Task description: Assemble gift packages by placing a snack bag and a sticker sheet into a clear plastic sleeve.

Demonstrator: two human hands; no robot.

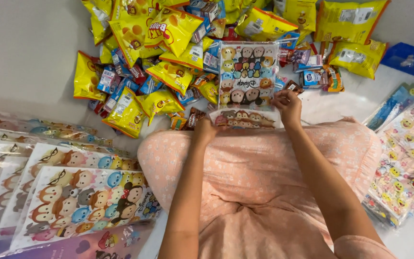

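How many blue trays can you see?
1. The blue tray lies at the top right, beside the yellow snack bags. The picture's edge cuts it off, and the snack pile may hide others.

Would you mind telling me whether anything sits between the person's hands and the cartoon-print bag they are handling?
Nothing visible does. The left hand and right hand both already grip the cartoon-print bag at its lower edge, and it lies on top of the snack pile.
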